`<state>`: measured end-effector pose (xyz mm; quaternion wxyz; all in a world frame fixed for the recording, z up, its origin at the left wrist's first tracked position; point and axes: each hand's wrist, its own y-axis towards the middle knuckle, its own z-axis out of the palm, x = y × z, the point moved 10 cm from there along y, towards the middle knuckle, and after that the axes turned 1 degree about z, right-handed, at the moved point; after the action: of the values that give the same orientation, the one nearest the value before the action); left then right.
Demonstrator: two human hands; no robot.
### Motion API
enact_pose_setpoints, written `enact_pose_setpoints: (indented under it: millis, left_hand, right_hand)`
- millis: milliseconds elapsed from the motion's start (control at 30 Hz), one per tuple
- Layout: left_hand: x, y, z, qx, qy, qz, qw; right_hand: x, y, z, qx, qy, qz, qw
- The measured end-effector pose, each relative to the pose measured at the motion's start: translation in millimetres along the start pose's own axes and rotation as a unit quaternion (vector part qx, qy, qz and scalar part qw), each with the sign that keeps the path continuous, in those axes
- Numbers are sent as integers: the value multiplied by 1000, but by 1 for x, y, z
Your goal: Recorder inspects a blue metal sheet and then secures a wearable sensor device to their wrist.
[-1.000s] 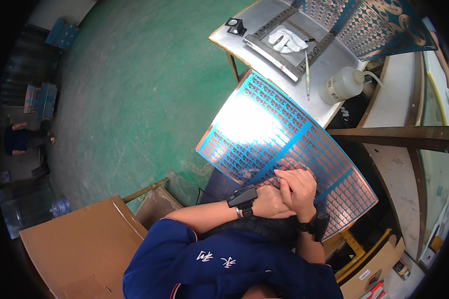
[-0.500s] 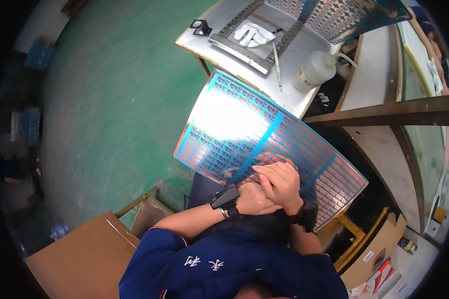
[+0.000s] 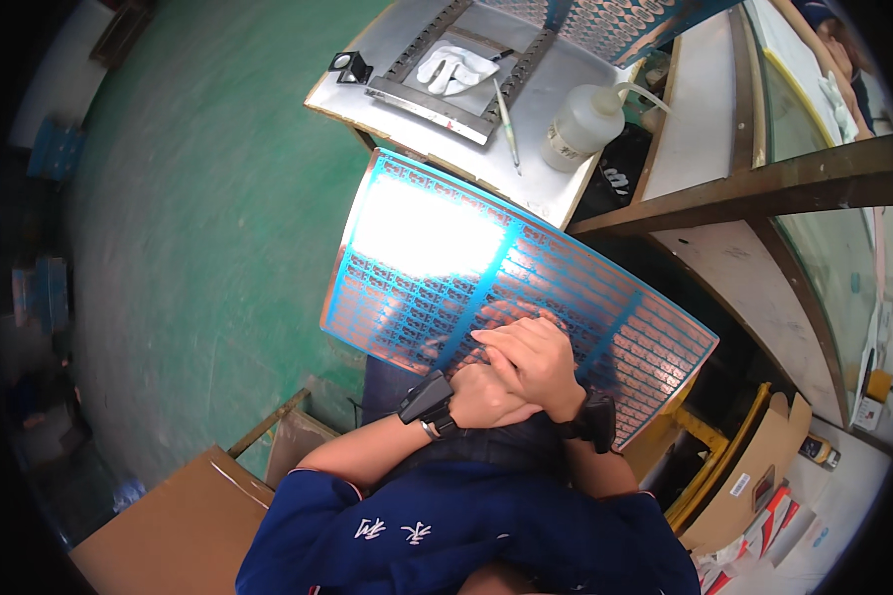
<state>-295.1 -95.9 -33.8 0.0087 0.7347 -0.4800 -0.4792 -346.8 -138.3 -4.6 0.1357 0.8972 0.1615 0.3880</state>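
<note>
My left hand (image 3: 484, 399) and my right hand (image 3: 534, 359) are folded together over my lap, at the near edge of a large flat panel. The right lies on top, its fingers pressed together and curled over the left. Beneath it the left hand is closed, its fingertips mostly hidden, so I cannot see whether anything is inside. The thin panel (image 3: 407, 315) is copper-coloured with blue lines and rows of small printed patterns. It slants from my lap toward the bench edge, with strong glare on its far left part. Dark devices are strapped to both wrists.
Ahead, a white bench (image 3: 342, 104) carries a metal frame (image 3: 432, 107) with a crumpled white cloth (image 3: 453, 69), a small black magnifier (image 3: 349, 67), a slim pen-like tool (image 3: 507, 124) and a squeeze bottle (image 3: 582, 127). A brown box (image 3: 174, 526) stands at lower left; a wooden beam (image 3: 744, 183) crosses the right.
The whole view has shifted a little, so bench, panel and hands appear farther left. My hands stay folded in the same way, and the panel keeps its place against them.
</note>
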Motion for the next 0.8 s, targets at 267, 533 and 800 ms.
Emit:
enact_pose_setpoints:
  millis: [267,533,800]
  left_hand:
    - [3,2,9,53,9,-19,998]
    - [-2,7,3,95,-46,-10,994]
    - [1,0,25,258,-365,-173,878]
  right_hand:
    - [0,3,-11,-19,-26,5,999]
    - [0,-11,-4,-46,13,-4,999]
    - [-3,-11,-15,-56,66,1,996]
